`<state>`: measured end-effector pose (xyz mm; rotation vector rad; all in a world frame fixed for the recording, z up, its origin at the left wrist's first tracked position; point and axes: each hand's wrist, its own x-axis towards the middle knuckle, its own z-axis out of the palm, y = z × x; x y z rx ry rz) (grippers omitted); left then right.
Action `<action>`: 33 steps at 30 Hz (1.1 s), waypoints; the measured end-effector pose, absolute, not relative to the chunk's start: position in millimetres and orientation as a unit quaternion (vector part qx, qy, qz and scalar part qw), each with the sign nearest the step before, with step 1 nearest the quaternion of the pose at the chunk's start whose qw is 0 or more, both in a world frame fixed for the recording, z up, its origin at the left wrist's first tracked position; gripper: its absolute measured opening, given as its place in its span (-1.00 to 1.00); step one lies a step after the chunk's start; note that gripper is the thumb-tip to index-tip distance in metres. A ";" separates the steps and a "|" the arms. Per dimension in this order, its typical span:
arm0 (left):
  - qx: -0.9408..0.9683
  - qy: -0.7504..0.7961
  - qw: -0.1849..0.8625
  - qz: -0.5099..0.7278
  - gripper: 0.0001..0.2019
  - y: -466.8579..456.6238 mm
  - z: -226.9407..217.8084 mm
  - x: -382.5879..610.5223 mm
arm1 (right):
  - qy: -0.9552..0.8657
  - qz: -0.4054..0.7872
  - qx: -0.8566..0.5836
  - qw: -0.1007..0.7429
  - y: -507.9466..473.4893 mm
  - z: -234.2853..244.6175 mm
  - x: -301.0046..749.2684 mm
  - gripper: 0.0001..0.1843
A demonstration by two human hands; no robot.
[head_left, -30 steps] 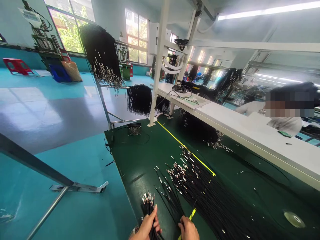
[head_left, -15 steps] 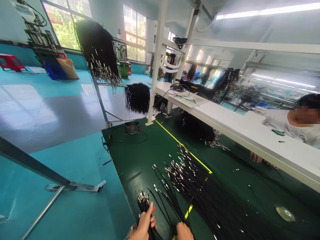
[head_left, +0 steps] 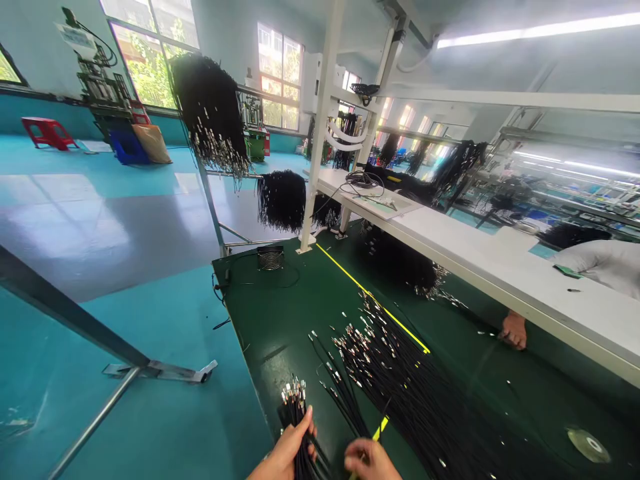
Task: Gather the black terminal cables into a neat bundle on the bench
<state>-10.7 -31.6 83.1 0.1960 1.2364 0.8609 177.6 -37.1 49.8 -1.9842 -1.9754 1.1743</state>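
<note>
My left hand (head_left: 293,447) is closed around a bundle of thin black cables (head_left: 300,420). Their metal-tipped ends stick up past the thumb, near the front edge of the green tabletop (head_left: 265,320). To its right, my right hand (head_left: 373,459) hovers with fingers loosely bent and apart, slightly blurred, and no cable shows in it. Just beyond that hand lie several loose black cables (head_left: 345,393). A large spread of similar cables (head_left: 400,380) covers the table farther right, silver connectors pointing away from me.
A white raised shelf (head_left: 450,250) crosses the table. Under it, a co-worker's hand (head_left: 514,331) rests on the tabletop. A dark cable pile (head_left: 395,257) and a small fan (head_left: 271,258) sit farther back. Cable bunches (head_left: 210,113) hang from a rack at left.
Separate cables between my hands have gone from that spot. My right hand has lifted and loosened from a fist. The co-worker has leaned down, with the hand farther out on the table.
</note>
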 end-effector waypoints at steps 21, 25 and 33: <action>-0.004 0.564 0.713 0.417 -0.40 -31.1 51.1 -1.2 | -0.714 0.261 -0.650 -0.008 -9.1 39.6 136.0 -0.62; -0.001 0.555 0.723 0.411 -0.35 -28.3 43.9 0.0 | -0.658 0.341 -0.667 0.074 -7.0 31.3 142.4 -0.76; 0.011 0.553 0.743 0.377 -0.41 -29.3 20.7 -3.8 | -0.703 0.223 -0.673 -0.048 -13.0 18.9 107.0 -0.65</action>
